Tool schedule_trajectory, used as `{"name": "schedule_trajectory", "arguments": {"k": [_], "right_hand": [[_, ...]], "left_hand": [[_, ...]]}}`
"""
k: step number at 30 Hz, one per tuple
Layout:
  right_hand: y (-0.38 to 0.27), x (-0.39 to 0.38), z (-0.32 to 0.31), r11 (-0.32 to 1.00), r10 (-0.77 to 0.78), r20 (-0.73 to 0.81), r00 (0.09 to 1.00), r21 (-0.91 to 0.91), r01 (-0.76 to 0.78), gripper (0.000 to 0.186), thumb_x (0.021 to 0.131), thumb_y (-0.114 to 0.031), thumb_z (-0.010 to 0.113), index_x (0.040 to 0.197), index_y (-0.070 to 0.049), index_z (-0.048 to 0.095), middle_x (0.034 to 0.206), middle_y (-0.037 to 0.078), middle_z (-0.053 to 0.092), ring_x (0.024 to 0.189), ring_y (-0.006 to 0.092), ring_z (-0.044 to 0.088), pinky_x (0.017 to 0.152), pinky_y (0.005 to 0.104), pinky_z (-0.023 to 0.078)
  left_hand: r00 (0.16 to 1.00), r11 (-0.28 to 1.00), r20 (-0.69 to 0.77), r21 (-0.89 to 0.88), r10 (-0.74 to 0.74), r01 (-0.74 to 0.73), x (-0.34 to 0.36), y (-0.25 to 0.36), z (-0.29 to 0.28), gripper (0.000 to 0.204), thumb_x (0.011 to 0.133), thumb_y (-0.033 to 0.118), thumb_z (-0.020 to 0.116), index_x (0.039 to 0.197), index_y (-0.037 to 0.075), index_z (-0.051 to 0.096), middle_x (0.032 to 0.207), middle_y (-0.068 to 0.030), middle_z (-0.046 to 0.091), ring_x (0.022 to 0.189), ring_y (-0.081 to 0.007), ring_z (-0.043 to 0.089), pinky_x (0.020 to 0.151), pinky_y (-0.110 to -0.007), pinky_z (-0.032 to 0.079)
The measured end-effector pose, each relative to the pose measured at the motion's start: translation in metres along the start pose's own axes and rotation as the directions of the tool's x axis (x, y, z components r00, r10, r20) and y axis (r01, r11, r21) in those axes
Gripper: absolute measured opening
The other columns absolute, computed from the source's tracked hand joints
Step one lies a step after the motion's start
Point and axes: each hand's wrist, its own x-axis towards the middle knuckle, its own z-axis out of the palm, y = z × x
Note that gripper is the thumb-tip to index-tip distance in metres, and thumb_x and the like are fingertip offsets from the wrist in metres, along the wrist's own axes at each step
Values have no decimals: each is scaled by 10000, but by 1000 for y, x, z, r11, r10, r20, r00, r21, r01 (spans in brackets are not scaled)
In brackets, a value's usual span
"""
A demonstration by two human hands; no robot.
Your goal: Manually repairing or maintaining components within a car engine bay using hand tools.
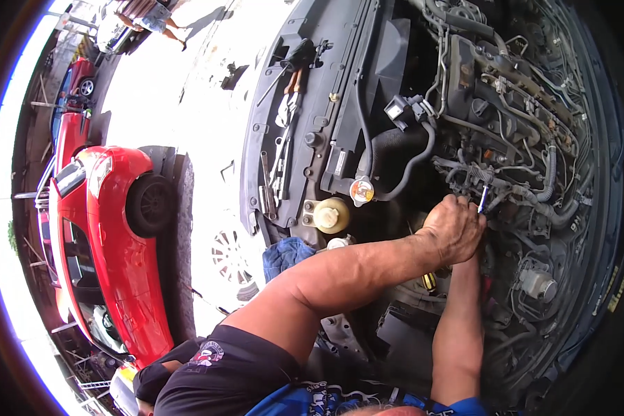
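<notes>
My left hand (453, 227) is closed over the engine (506, 104), its arm reaching in from the lower left. A slim shiny metal tool (483, 197) sticks out beside its fingers, close to hoses and a wiring harness (482, 173). From below, my right forearm (459, 326) runs up to the same spot. Most of my right hand (469, 261) lies behind the left one, so its fingers are hidden. The exact kind of tool cannot be made out.
Several wrenches and sockets (281, 166) lie along the front panel, with a screwdriver (274, 84). Nearby are a radiator cap (361, 190), a yellowish reservoir (331, 216) and a blue cloth (284, 256). A red car (114, 270) stands to the left; a person (156, 17) is far off.
</notes>
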Motion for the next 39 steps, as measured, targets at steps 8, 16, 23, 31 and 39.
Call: {"name": "schedule_trajectory", "arguments": {"k": [8,16,23,31,39], "right_hand": [[33,-1,20,-119,565,370,737,921,-371,191,854,-264,632,787,-157,489,678,-34,468,523,82,444,437,259,360],[33,-12,24,74,683,236,691,919,-387,161,875,-235,586,827,-114,492,626,-6,446,451,112,424,375,256,324],[46,-4,46,483,654,-154,741,839,-251,199,835,-217,652,784,-60,542,669,33,535,554,176,511,518,337,420],[92,-2,51,-338,522,406,750,906,-255,170,816,-173,670,803,-88,524,682,7,560,604,163,549,556,308,458],[68,2,42,645,554,-287,782,742,-185,188,821,-188,709,925,-59,621,703,4,589,597,145,552,575,298,449]], "left_hand": [[817,897,-423,-371,-392,238,12,94,15,194,878,278,576,984,117,592,889,-18,529,849,-191,524,756,-342,438],[952,960,-286,-219,106,-173,9,62,3,270,932,402,548,919,137,597,891,-36,527,871,-196,527,786,-339,429],[950,850,111,-425,-294,312,-26,-43,83,333,974,369,478,1046,81,629,1062,-145,591,1017,-294,570,894,-412,467],[906,892,-416,-377,76,-248,-13,23,27,439,762,293,724,1122,61,629,1051,-126,612,940,-314,580,811,-435,453],[930,922,-364,-338,57,-189,-58,15,4,545,698,220,759,1181,35,588,1125,-177,558,1039,-348,542,895,-461,435]]}}
